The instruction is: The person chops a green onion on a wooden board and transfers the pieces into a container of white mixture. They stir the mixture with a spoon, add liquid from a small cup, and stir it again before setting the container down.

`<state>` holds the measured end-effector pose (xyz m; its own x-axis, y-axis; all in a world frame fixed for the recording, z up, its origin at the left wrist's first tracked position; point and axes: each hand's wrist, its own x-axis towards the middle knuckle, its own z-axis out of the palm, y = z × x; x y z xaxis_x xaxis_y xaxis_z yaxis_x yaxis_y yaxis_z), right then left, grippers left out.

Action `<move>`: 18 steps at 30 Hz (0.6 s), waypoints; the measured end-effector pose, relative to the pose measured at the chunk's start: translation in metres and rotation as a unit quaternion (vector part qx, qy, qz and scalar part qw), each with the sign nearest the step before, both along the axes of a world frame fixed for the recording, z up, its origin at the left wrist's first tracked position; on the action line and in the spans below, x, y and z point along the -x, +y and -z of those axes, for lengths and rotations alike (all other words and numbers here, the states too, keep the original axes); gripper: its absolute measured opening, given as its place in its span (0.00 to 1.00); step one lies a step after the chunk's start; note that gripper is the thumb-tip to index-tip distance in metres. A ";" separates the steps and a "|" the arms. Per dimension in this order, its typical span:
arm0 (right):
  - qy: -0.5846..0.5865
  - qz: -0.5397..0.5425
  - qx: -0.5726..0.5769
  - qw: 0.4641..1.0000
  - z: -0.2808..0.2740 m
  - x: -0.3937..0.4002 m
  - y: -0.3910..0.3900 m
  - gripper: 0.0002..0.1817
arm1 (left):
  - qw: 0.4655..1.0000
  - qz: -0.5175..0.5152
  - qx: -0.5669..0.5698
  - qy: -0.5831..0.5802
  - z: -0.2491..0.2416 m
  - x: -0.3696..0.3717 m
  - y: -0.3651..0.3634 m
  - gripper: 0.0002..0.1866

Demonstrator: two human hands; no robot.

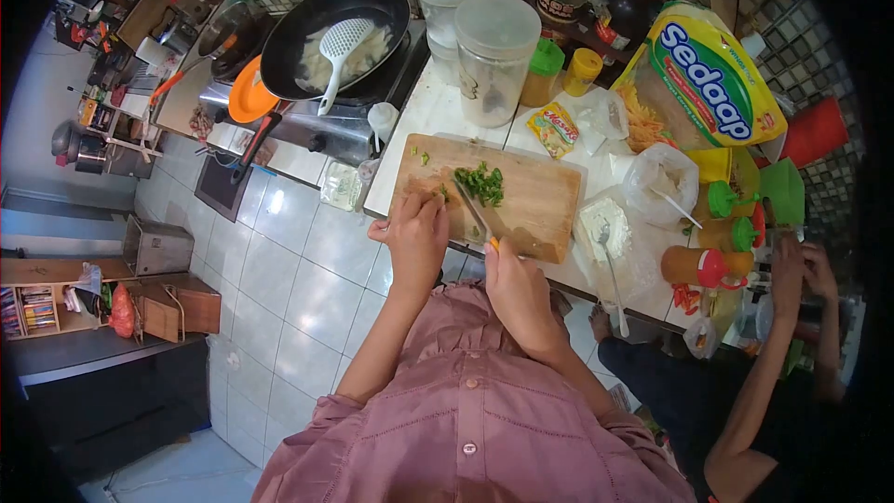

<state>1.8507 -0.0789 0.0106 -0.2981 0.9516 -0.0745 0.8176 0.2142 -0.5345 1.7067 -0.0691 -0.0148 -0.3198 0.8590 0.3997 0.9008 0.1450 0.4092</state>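
A wooden cutting board [540,200] lies on the white counter with a pile of chopped green herbs [482,183] near its middle. My right hand [515,287] grips a knife [475,211] with a yellow handle, its blade pointing toward the greens. My left hand [417,231] rests on the board's near left corner, fingers curled over a few green bits. A small green scrap [424,157] sits at the board's far left.
A black wok [337,26] with a white slotted spoon sits on the stove to the left. Plastic jars [495,56], bottles, a Sedaap bag [712,74] and a tub with a spoon [605,224] crowd the counter. Another person's arms [792,317] are at the right.
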 end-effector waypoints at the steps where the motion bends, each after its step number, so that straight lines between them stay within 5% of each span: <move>1: -0.002 0.001 0.000 1.000 -0.002 0.000 -0.001 0.15 | 1.000 0.001 0.000 -0.002 0.001 0.000 0.000 0.03; 18: -0.074 0.001 0.018 0.997 -0.001 0.023 -0.002 0.14 | 0.997 -0.008 0.041 -0.067 -0.001 0.008 0.005 0.03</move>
<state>1.8275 -0.0813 0.0112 -0.2785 0.9483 -0.1521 0.8887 0.1944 -0.4152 1.6991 -0.0644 -0.0142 -0.3794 0.8814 0.2814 0.8359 0.1962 0.5126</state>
